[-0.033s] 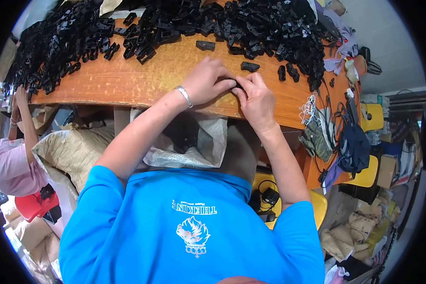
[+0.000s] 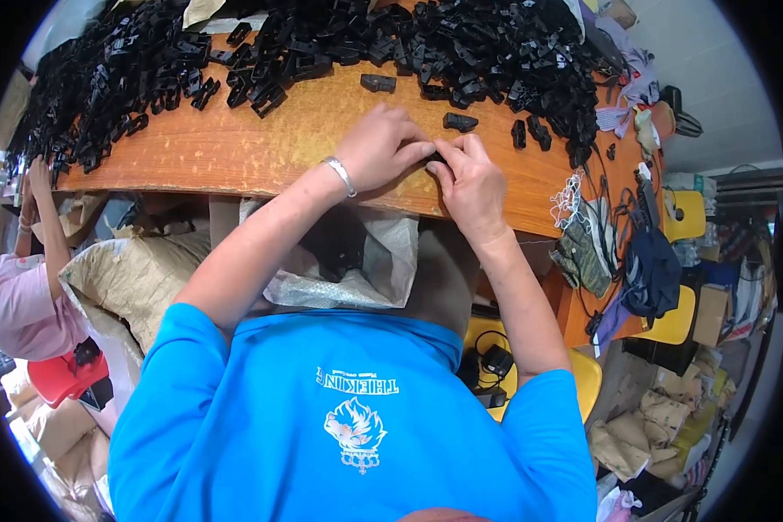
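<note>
Near the table's front edge, my left hand (image 2: pixel 380 150) and my right hand (image 2: pixel 473 184) meet with their fingers closed around a small black plastic part (image 2: pixel 436 157). Only a sliver of it shows between the thumbs and fingertips; its full shape is hidden. Just beyond my right hand lies a black plastic part (image 2: pixel 459 122), and farther back a similar black part (image 2: pixel 378 83) rests by itself. Two more loose black parts (image 2: pixel 531 133) sit to the right, beside a large heap of black plastic parts (image 2: pixel 470 43) spread across the far side of the wooden table (image 2: pixel 235 157).
An open lined sack (image 2: pixel 391 261) hangs below the table edge, in front of my body. Another person (image 2: pixel 30 296) works at the far left beside a woven sack (image 2: pixel 139 274). Cables, white cords (image 2: pixel 567 202) and a dark blue cloth (image 2: pixel 651 270) crowd the right end.
</note>
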Available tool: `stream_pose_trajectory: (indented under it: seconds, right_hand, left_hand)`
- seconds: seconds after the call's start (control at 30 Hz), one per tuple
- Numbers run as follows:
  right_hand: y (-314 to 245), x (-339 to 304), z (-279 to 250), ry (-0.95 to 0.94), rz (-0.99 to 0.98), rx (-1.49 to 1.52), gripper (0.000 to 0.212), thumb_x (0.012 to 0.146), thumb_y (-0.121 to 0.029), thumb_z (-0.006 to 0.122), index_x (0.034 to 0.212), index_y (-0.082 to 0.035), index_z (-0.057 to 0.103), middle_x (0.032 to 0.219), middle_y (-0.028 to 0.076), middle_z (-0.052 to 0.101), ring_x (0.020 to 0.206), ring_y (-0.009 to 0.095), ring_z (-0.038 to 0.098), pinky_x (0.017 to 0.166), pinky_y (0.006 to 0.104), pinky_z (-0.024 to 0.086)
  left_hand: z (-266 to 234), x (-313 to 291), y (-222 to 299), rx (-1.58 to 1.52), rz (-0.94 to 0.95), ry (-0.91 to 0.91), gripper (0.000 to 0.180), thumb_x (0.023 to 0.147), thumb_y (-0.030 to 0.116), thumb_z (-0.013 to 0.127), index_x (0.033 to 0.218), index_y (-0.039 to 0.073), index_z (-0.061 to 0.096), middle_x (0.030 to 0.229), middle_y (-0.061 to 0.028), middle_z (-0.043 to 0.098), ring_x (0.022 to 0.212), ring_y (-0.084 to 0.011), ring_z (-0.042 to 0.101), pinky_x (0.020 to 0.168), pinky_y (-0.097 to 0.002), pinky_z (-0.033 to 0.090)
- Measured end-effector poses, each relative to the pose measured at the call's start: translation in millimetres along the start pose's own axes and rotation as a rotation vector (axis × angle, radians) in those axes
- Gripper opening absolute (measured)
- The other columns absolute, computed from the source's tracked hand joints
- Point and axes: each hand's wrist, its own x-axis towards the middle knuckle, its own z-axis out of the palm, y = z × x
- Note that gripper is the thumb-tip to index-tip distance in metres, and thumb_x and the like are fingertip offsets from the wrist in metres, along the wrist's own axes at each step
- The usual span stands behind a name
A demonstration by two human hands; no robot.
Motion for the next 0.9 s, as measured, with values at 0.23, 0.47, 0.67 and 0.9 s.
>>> stream_pose_trajectory:
  seconds: [0.23, 0.47, 0.67, 0.9]
  right_hand:
    - [6.0, -5.3, 10.3, 0.056, -0.021, -0.028, 0.035, 0.085, -0.012, 0.085, 0.118, -0.008, 0.076, 0.101, 0.010, 0.066, 0.098, 0.031, 0.069, 0.079, 0.0434, 0.059]
    - [-15.1, -21.1, 2.0, -0.038, -0.056, -0.049, 0.028, 0.087, -0.011, 0.083, 0.115, -0.007, 0.077, 0.100, 0.013, 0.069, 0.097, 0.035, 0.069, 0.081, 0.0454, 0.058]
    - [-64.1, -67.1, 5.8, -0.191, -0.217, 0.211, 0.035, 0.084, -0.020, 0.085, 0.114, -0.005, 0.075, 0.099, 0.012, 0.068, 0.091, 0.032, 0.072, 0.078, 0.0424, 0.060]
    - [-3.7, -39.4, -27.1, 0.022, 0.007, 0.210, 0.016, 0.092, -0.014, 0.079, 0.105, -0.004, 0.079, 0.096, 0.014, 0.075, 0.087, 0.036, 0.074, 0.075, 0.0431, 0.059]
  left_hand:
    - [-4.2, 15.8, 15.8, 0.200, -0.169, -0.098, 0.024, 0.098, 0.033, 0.071, 0.098, 0.011, 0.080, 0.101, -0.0132, 0.075, 0.103, -0.0388, 0.065, 0.092, -0.0502, 0.054]
    - [-21.1, -1.0, 22.4, 0.333, -0.073, -0.167, 0.019, 0.096, 0.028, 0.076, 0.101, 0.010, 0.077, 0.097, -0.0136, 0.071, 0.098, -0.0353, 0.065, 0.090, -0.0474, 0.051]
    - [-39.3, 23.5, 42.3, 0.097, -0.147, -0.219, 0.028, 0.096, 0.027, 0.077, 0.114, 0.006, 0.078, 0.103, -0.0147, 0.071, 0.097, -0.0349, 0.071, 0.089, -0.0449, 0.056]
    - [32.8, 62.6, 37.9, 0.334, -0.112, 0.058, 0.027, 0.098, 0.024, 0.076, 0.118, 0.006, 0.077, 0.114, -0.0128, 0.070, 0.115, -0.0334, 0.066, 0.096, -0.0457, 0.057]
